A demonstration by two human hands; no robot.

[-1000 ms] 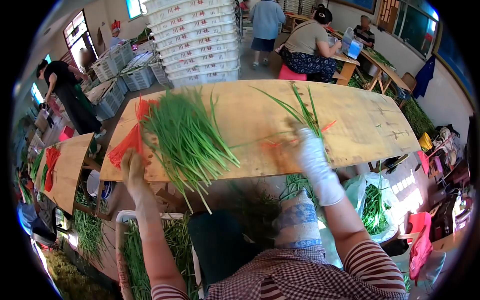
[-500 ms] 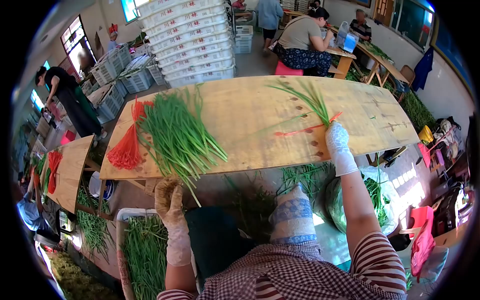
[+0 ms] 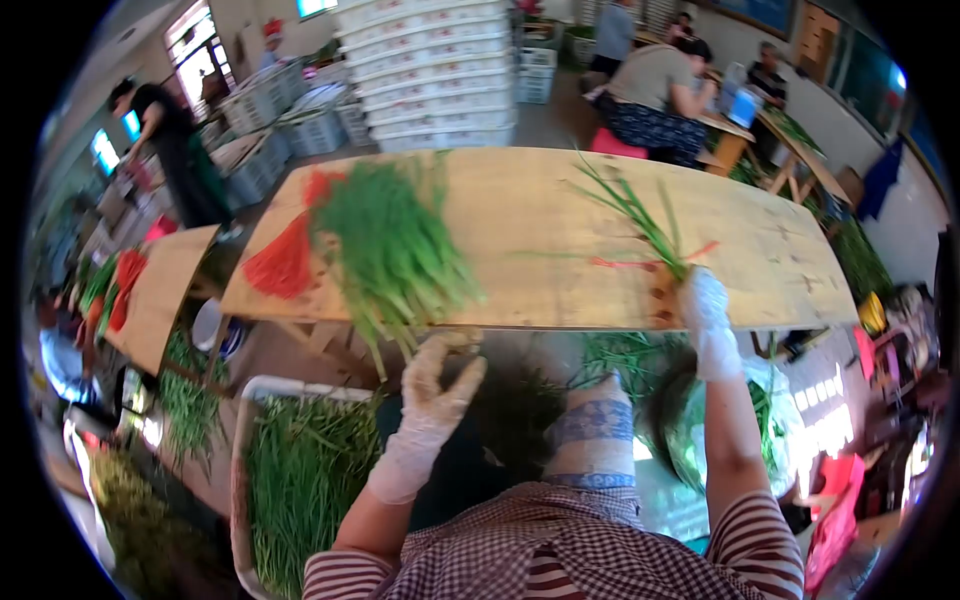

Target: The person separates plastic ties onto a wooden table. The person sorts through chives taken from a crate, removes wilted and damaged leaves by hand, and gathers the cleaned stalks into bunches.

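No text can be read with certainty. The tall stack of white crates [image 3: 435, 75] behind the tabletop [image 3: 560, 220] bears small reddish marks along the front, roughly in a row on each crate, but they are too blurred to make out as letters, characters or numbers. On the blue board [image 3: 752, 12] high on the far wall, any writing is too small and blurred to tell.

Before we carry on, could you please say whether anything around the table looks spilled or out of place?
Yes, mildly: loose green stalks lie strewn on the floor under the wooden table, as if dropped, and the pile of greens partly overhangs the table's front edge, untidily.
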